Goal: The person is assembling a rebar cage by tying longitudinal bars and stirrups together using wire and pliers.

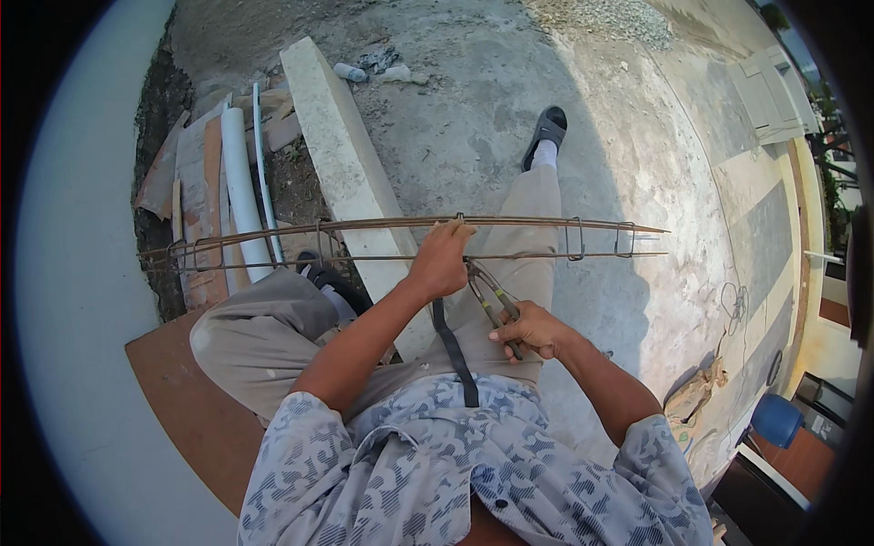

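Observation:
A long, narrow rebar cage of thin rusty bars lies crosswise over my legs, with several wire stirrups spaced along it. Near its middle, my left hand is closed around the bars. My right hand grips a pair of pincers by the handles, which stand a little apart. The pincers' jaws are up against the lower bar, just right of my left hand; what they bite on is too small to make out. A black strap hangs below my left hand.
A long concrete beam runs under the cage. White pipes and boards lie along the left wall. A brown board is beside my bent left leg. Plastic bottles lie beyond the beam; a blue container stands far right.

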Demonstrator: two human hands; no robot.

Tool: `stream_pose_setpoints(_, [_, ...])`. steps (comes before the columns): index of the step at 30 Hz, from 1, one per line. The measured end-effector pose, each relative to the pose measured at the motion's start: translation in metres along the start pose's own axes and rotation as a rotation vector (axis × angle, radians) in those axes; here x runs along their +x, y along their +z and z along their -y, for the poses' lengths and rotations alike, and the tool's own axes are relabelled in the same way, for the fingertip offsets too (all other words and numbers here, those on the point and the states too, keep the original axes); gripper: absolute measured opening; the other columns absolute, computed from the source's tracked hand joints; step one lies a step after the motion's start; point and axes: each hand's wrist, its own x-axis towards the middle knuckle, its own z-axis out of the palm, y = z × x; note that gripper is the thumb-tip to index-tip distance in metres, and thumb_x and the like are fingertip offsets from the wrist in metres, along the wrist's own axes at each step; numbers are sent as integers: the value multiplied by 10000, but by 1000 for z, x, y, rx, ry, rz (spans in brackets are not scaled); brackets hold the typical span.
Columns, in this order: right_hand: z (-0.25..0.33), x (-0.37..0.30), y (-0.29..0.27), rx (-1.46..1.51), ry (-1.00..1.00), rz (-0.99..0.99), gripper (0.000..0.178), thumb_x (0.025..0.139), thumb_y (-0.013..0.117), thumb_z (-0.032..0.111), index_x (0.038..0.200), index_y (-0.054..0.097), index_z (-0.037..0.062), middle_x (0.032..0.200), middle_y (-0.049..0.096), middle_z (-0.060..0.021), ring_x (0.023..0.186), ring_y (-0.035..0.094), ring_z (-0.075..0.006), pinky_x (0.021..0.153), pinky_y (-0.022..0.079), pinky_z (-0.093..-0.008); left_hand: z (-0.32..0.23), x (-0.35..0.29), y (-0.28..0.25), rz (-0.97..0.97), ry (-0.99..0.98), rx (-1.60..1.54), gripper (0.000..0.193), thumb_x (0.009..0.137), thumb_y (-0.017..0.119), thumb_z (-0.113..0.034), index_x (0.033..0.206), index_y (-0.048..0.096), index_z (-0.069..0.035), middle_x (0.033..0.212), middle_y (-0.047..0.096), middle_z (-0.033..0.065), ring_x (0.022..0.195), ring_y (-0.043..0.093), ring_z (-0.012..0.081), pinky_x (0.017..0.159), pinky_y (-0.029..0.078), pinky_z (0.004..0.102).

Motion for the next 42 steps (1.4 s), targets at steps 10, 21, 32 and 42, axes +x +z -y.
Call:
stream_pose_setpoints(10, [42,-28,9,-406,53,-104,487,852,803,352,1028,607,-57,845,632,-140,617,659,-229,555,582,-382,-30,-18,54,177,458,76,95,760,652,-158,819,603,-101,840,602,85,927,599,289,948,422,443])
stream_pose_setpoints(21, [70,-36,12,-1174,-80,-262,934,726,713,739,1183,639,-73,1069,706,-260,1040,701,-374,906,549,-442,-31,12,42,497,301,-68,130,675,668,-116,802,656,-92,764,649,111,862,649,320,856,448,436])
stream_pose_setpoints(32, [45,-31,26,-1212,9,-374,551,842,762,339,1117,578,-101,964,709,-235,802,722,-335,696,588,-427,-40,-7,34,482,367,25,376,754,646,-60,1127,690,-74,1196,610,153,1172,586,326,1024,428,478])
stream_pose_setpoints(42, [-10,-10,-11,303,60,300,434,987,605,423,988,628,-11,810,668,-137,574,635,-221,529,576,-394,-36,-44,48,-59,478,44,409,855,590,-178,1258,595,-105,1187,587,127,1144,578,297,1101,377,492])
